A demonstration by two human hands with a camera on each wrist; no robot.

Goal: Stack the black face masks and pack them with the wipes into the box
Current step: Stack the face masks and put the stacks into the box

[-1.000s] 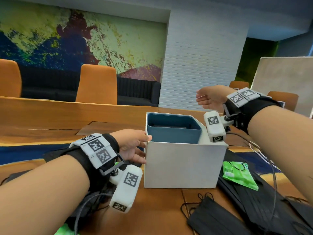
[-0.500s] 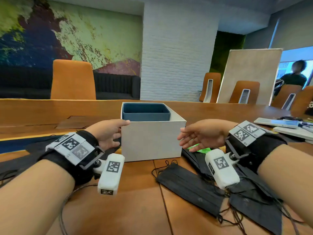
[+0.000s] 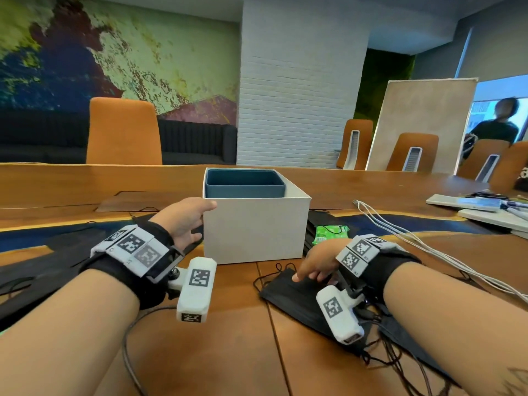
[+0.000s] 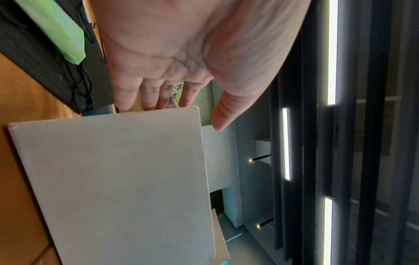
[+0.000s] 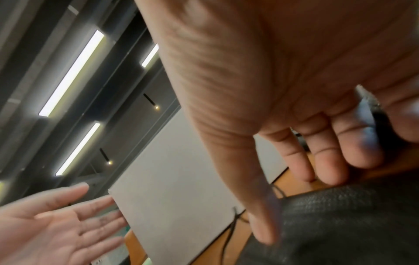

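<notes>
A white box (image 3: pixel 254 232) with a blue inner tray (image 3: pixel 245 186) stands on the wooden table. My left hand (image 3: pixel 197 221) is at its left wall, fingers straight against the wall and thumb over the top corner; the left wrist view shows this hand (image 4: pixel 181 102) and the box (image 4: pixel 118 179). My right hand (image 3: pixel 311 274) rests with thumb and fingertips spread on a black face mask (image 3: pixel 288 298) lying in front of the box's right corner. The right wrist view shows its fingers (image 5: pixel 317 161) at the mask (image 5: pixel 340 224) edge. A green wipes packet (image 3: pixel 331 233) lies on a pile of black masks (image 3: pixel 314 221) right of the box.
More black masks (image 3: pixel 405 338) with tangled ear loops lie under my right forearm. Another green wipes packet (image 4: pixel 61 34) and black masks (image 4: pixel 45 68) lie left of the box. White cables (image 3: pixel 428 247) and papers (image 3: pixel 468 202) are at the right. A person stands far right.
My right hand dropped from beside the box's right wall onto the black mask in front. My left hand stayed at the box's left wall.
</notes>
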